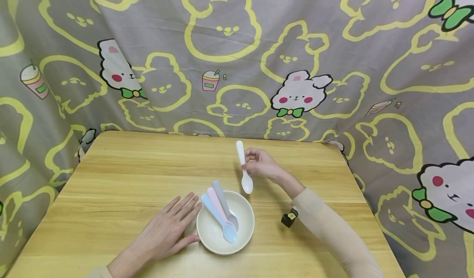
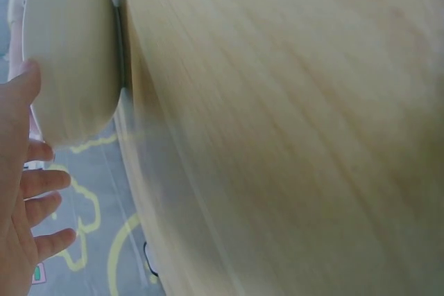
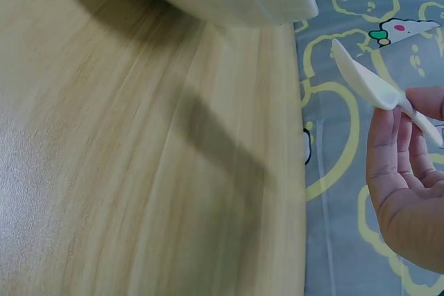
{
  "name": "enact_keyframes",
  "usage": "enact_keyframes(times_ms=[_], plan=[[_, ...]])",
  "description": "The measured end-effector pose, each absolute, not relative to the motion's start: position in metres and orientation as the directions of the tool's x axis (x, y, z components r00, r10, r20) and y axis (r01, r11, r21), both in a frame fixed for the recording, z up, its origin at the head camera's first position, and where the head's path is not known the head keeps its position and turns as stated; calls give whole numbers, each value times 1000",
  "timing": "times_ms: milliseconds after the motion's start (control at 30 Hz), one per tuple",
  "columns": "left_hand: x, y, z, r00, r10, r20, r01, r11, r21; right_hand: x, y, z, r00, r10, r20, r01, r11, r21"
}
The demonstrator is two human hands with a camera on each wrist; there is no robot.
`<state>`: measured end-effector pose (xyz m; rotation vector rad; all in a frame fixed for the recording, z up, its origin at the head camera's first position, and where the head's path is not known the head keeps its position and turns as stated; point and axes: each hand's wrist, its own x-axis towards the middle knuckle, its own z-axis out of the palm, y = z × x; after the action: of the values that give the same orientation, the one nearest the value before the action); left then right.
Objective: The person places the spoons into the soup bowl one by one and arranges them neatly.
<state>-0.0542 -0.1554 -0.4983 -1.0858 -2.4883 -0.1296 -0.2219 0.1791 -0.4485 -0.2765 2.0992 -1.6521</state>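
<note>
A white spoon (image 1: 247, 182) is pinched at its handle by my right hand (image 1: 261, 162), bowl end toward me, just behind the bowl's far right rim. In the right wrist view the spoon (image 3: 366, 82) is held between thumb and fingers, off the table. My left hand (image 1: 167, 227) lies with fingers extended at the left side of the cream bowl (image 1: 212, 241), its thumb and fingertips at the rim. The left wrist view shows the thumb against the bowl's wall (image 2: 73, 60). Inside the bowl lean a blue spoon (image 1: 229, 232), a pink spoon (image 1: 215, 197) and a grey spoon (image 1: 219, 188), handles over the far left rim.
The wooden table (image 1: 129, 167) has its far edge against a grey curtain (image 1: 237, 64) with yellow outlines and rabbit prints. A small black device (image 1: 289, 218) sits at the right wrist, by the sleeve.
</note>
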Motion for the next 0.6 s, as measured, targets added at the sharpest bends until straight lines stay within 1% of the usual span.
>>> enact_keyframes(times_ms=[233,600], plan=[[-55,-155,-498,-601,684,413,725,684,-80,-213,180,-435,-878,-440,-186,88,233,-969],[-53,-155,-496,-621,678,393,710,699,-84,-199,178,-418,-857,-486,-168,67,218,-974]])
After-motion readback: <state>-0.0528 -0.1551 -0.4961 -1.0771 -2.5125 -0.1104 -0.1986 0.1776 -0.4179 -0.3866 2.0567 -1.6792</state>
